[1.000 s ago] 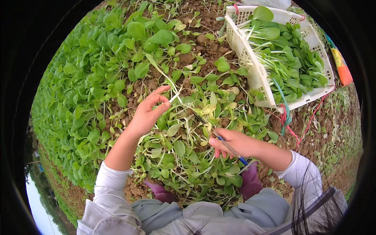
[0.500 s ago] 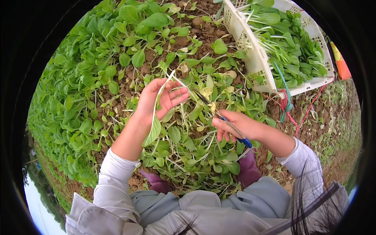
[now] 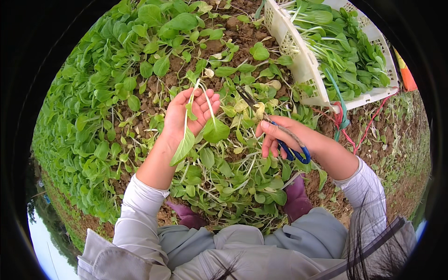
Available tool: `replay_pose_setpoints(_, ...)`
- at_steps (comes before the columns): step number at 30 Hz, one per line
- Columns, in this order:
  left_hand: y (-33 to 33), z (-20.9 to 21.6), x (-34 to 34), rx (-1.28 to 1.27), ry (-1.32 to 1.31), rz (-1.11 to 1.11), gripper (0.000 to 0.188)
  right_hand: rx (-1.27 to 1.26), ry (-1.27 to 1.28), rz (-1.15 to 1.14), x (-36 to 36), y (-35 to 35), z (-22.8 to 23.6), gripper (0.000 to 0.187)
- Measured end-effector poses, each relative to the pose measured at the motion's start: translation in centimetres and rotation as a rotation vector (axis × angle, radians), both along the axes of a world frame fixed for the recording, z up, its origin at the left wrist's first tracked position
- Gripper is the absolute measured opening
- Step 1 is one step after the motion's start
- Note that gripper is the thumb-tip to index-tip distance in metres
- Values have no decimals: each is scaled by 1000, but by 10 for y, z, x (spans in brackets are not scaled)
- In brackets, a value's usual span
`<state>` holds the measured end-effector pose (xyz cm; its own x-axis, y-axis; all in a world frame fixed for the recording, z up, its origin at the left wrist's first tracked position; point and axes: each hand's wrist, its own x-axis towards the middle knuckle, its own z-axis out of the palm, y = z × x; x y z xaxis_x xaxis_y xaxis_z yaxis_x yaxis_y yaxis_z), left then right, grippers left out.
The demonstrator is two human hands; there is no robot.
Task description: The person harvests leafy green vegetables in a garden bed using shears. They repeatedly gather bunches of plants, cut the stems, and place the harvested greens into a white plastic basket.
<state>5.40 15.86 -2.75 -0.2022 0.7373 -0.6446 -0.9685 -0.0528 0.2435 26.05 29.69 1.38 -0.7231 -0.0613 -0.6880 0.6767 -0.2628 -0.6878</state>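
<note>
My left hand (image 3: 192, 114) is turned palm up, its fingers loosely curled. A small leafy green plant (image 3: 187, 140) lies across it, pale stems meeting above the fingertips and leaves hanging down on both sides. Held in my right hand (image 3: 284, 135) is a pair of scissors (image 3: 298, 154) with blue handles. Their dark blades point up and left, apart from the plant. A yellowed leaf (image 3: 259, 111) shows against the blades. Beneath both hands lies a heap of loose green leaves and stems (image 3: 233, 179) on the soil.
At the upper right stands a white plastic crate (image 3: 303, 70) filled with leafy greens (image 3: 350, 56). Red string (image 3: 347, 140) and a teal strap hang from it. Dense growing greens (image 3: 88, 107) cover the left. My purple boots (image 3: 297, 200) stand near the heap.
The plant's leaves have spread to both sides of my left palm, which has turned more upward. My right hand has tilted the scissors, showing more of the blue handle loops.
</note>
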Motion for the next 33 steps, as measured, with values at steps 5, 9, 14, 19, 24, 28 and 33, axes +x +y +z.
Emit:
replay_pose_setpoints(5,-5,3,6,78,131,-436,19,87,-6,110,-6,-3,-2,41)
replay_pose_setpoints(9,-6,9,16,109,402,-657,18,112,-8,182,-5,-9,-14,55)
replay_pose_setpoints(14,-8,11,20,64,616,-875,20,117,-40,144,-4,-12,-13,43)
replay_pose_setpoints(19,-7,-3,9,-136,913,-1090,27,108,-111,94,-2,-15,-18,40)
replay_pose_setpoints(24,31,-35,-67,-380,2670,-1141,10,130,-134,-46,5,-10,-24,37)
replay_pose_setpoints(28,55,-58,-133,-638,2963,-1501,15,137,-88,-49,2,-9,-20,36)
replay_pose_setpoints(33,73,-73,-160,-519,3187,-1519,16,128,-93,-45,6,-7,-28,36)
